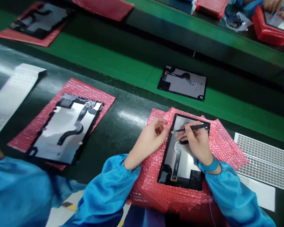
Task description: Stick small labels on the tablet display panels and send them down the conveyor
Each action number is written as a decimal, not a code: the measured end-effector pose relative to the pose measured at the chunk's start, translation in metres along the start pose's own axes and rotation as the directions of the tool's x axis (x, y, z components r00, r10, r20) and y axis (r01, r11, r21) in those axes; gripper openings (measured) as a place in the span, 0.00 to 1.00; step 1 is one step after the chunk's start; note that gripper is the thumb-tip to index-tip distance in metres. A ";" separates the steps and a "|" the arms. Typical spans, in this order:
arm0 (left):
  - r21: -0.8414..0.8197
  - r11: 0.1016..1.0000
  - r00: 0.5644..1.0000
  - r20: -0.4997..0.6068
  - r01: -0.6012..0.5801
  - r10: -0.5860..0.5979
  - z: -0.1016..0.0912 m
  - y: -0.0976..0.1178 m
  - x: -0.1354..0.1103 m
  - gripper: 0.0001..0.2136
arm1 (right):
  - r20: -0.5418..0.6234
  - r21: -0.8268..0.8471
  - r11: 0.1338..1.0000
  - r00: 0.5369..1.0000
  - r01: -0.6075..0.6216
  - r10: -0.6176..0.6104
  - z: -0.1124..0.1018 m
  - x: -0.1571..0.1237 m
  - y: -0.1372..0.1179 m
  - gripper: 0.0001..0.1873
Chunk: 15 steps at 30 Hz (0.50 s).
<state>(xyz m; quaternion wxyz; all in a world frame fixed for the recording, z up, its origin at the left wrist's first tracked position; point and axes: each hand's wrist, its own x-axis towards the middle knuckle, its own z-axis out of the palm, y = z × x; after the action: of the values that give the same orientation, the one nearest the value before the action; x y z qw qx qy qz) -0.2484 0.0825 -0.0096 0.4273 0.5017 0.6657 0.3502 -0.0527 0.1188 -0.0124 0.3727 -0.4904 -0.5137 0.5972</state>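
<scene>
A tablet display panel (pixel 186 157) lies back side up on a stack of red bubble-wrap sleeves (pixel 222 148). A dark flex cable (pixel 176 164) runs along its back. My left hand (pixel 153 134) is closed at the panel's upper left edge, fingers curled and thumb tip against the rim. In my right hand (pixel 198 142) are black tweezers (pixel 196 126), pinched between thumb and fingers. Their points reach left to a small pale tab near the panel's edge, close to my left thumb. A blue wrist strap (pixel 211 165) circles my right wrist.
A second panel (pixel 68 126) rests on red bubble wrap to the left, beside a co-worker's blue sleeve (pixel 19 192). Another panel (pixel 184 82) lies on the green strip ahead. White sheets of small squares (pixel 267 157) are at right. Across the bench, a person's hands (pixel 273 5) work.
</scene>
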 end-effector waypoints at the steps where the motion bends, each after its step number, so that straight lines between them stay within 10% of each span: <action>1: 0.011 1.000 1.000 0.019 0.003 -0.003 -0.004 -0.002 0.002 0.12 | 0.000 0.021 1.000 1.000 0.011 -0.011 0.000 0.001 0.001 0.21; 6: 0.021 0.996 0.969 0.236 -0.086 0.078 -0.017 -0.003 0.005 0.13 | -0.026 0.134 0.988 0.997 0.079 -0.077 0.000 0.006 0.003 0.22; 15: -0.199 0.939 0.956 0.029 -0.281 0.292 0.019 0.019 -0.008 0.12 | -0.195 0.360 0.899 0.962 0.252 -0.191 -0.007 -0.002 0.000 0.21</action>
<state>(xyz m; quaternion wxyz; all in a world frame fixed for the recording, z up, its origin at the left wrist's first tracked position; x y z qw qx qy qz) -0.2231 0.0801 0.0014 0.4376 0.5594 0.5358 0.4567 -0.0455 0.1188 -0.0115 0.5650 -0.3916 -0.4100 0.5994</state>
